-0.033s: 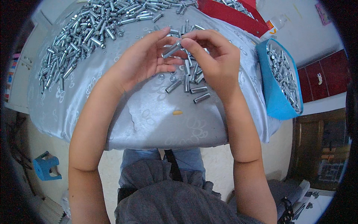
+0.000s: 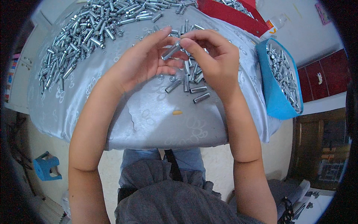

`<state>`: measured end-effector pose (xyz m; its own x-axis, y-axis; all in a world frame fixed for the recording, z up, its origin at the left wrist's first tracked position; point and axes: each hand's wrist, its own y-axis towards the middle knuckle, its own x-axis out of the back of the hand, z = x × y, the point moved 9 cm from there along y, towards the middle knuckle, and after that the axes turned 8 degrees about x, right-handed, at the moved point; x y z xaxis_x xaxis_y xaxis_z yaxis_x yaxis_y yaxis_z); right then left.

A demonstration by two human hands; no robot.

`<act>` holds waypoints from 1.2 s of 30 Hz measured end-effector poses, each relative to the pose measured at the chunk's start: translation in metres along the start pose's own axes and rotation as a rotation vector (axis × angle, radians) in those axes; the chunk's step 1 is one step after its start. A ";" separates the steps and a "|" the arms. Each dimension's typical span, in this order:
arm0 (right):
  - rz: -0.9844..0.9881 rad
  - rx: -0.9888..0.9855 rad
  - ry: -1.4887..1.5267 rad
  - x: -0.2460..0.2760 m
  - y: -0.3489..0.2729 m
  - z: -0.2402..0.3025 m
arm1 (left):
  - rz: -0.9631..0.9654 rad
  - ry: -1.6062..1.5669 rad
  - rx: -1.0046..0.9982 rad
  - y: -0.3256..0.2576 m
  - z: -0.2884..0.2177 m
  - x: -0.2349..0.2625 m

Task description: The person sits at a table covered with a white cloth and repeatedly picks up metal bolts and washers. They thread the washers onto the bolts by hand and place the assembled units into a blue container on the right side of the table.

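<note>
Big heap of metal sleeves (image 2: 89, 33) sits far left of the one I'm holding. My left hand (image 2: 147, 61) cups underneath, fingers loosely curled; my right hand (image 2: 214, 61) pinches the metal sleeve (image 2: 170, 51) by its end. Loose sleeves (image 2: 188, 84) lie just below; blue bin (image 2: 279, 80) well right. Looks like mid-assembly; next needs alignment.
</note>
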<state>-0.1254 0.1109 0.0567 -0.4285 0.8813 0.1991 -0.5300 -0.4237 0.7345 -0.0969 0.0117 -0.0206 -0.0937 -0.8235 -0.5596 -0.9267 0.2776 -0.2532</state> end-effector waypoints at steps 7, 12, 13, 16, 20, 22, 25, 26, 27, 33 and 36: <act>0.006 0.025 -0.026 0.003 0.002 -0.006 | 0.053 0.080 -0.020 -0.005 -0.001 -0.006; 0.063 0.064 -0.265 -0.001 0.001 0.012 | -0.059 -0.003 -0.071 -0.007 -0.009 0.005; 0.103 0.055 -0.349 -0.001 0.001 0.014 | -0.074 -0.050 -0.072 -0.006 -0.010 0.008; 0.376 0.153 -0.537 -0.020 -0.013 0.002 | -0.097 -0.158 -0.063 -0.007 -0.011 0.013; 0.551 0.075 -0.630 -0.033 -0.027 -0.010 | -0.144 -0.145 -0.047 -0.010 -0.011 0.014; 0.591 0.036 -0.648 -0.035 -0.027 -0.011 | -0.145 -0.081 -0.034 -0.008 -0.009 0.014; 0.590 0.031 -0.612 -0.037 -0.027 -0.013 | -0.195 0.009 -0.026 -0.009 -0.008 0.014; 0.590 0.027 -0.597 -0.038 -0.028 -0.014 | -0.220 0.038 -0.024 -0.010 -0.008 0.014; 0.590 0.022 -0.583 -0.038 -0.028 -0.016 | -0.237 0.061 -0.029 -0.011 -0.008 0.014; 0.326 -0.269 -0.046 -0.026 -0.016 -0.022 | -0.279 0.089 -0.067 -0.011 -0.008 0.019; 0.150 -0.308 0.210 -0.022 -0.012 -0.022 | -0.278 0.099 -0.068 -0.011 -0.008 0.017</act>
<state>-0.1261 0.0923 0.0295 -0.6408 0.7568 0.1292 -0.6314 -0.6152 0.4720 -0.0913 -0.0097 -0.0209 0.1347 -0.9082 -0.3962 -0.9437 0.0042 -0.3307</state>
